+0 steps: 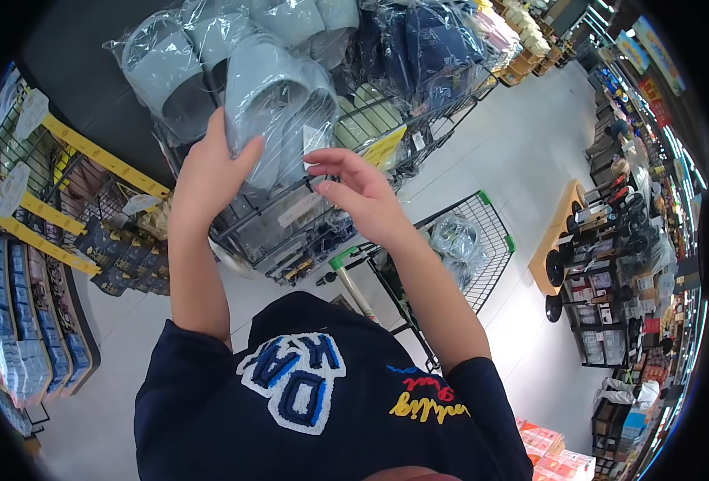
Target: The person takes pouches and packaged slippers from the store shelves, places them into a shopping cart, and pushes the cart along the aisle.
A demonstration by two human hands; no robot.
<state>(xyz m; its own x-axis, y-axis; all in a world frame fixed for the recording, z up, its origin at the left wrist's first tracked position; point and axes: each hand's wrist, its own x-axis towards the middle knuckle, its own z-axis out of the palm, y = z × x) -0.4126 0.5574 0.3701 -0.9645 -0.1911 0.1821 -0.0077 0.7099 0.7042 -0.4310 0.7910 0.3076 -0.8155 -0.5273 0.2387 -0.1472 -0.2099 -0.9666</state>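
A pair of grey-blue slippers (270, 104) in clear plastic wrap stands tilted at the front of a black wire rack. My left hand (214, 176) grips its left side, thumb across the wrapped front; the other fingertips are partly hidden. On the right, my right hand (358, 192) has its thumb and bent fingers apart, its fingertips by a small white tag (313, 140) on the wrap. More wrapped grey slippers (158, 72) sit just left and behind. Dark navy slippers (431, 48) and pale green ones (368, 112) lie to the right.
A shopping cart (491, 256) with wrapped items (457, 240) inside stands below the rack, near my right forearm. Shelves with yellow price strips (106, 156) are at left. A wooden-edged display (555, 240) and long shelves line the right. Red-and-white boxes (551, 449) stand at lower right.
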